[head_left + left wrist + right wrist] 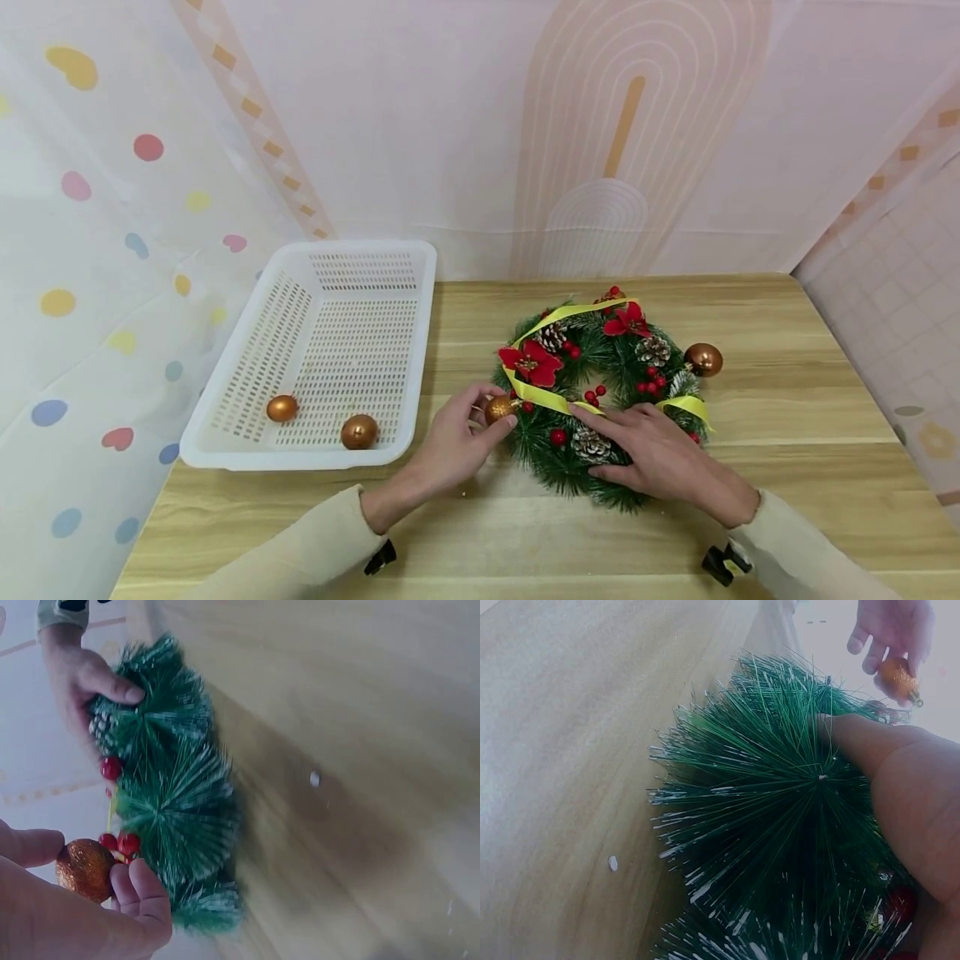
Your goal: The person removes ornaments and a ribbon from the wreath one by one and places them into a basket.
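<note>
A green wreath lies on the table, dressed with red flowers, pinecones, red berries and a yellow ribbon. At its left edge my left hand pinches a glittery copper bauble between thumb and fingers; the bauble's small metal cap shows in the right wrist view. My right hand rests on the wreath's front right part, its index finger touching the ribbon and its thumb lying straight in the needles by a pinecone. Beyond the wreath's right side sits a shiny copper bauble.
A white perforated basket stands on the left of the table, with two copper baubles, one smaller and one larger, near its front. A tiny white speck lies on the wooden table. Printed cloth hangs behind and at both sides.
</note>
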Motion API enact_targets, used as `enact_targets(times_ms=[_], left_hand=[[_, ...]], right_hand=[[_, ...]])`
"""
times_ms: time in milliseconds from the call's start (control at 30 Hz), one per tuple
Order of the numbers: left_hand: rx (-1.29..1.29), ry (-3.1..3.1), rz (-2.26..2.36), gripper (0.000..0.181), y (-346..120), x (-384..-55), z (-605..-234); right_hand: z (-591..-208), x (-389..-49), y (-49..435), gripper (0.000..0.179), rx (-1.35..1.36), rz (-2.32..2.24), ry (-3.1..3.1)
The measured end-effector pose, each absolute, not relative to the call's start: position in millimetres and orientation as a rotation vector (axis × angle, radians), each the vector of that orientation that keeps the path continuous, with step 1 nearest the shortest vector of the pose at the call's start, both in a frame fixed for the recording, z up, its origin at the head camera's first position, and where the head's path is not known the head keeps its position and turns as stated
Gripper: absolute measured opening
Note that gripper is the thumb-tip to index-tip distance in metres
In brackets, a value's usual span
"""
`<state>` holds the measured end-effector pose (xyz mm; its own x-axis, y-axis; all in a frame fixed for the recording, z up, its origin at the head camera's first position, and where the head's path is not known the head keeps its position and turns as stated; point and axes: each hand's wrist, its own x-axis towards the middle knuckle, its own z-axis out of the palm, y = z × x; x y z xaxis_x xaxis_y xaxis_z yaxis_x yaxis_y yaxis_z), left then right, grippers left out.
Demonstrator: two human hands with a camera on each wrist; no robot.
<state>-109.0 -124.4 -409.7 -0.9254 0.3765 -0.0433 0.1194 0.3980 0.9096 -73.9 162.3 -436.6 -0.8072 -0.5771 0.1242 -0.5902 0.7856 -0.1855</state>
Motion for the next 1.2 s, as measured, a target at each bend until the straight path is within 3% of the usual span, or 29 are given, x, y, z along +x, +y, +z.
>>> enact_targets(times_ms=[900,1200], left_hand=[[0.732,2.568,1.33,0.037,-123,-102,-414],[0.763,2.61,1.341,0.034,-114,-112,-404]], right_hand=[[-436,-73,161,0.084,0.937,0.333,-2.935],[-436,-73,161,0.083,0.932,0.333,-2.94]])
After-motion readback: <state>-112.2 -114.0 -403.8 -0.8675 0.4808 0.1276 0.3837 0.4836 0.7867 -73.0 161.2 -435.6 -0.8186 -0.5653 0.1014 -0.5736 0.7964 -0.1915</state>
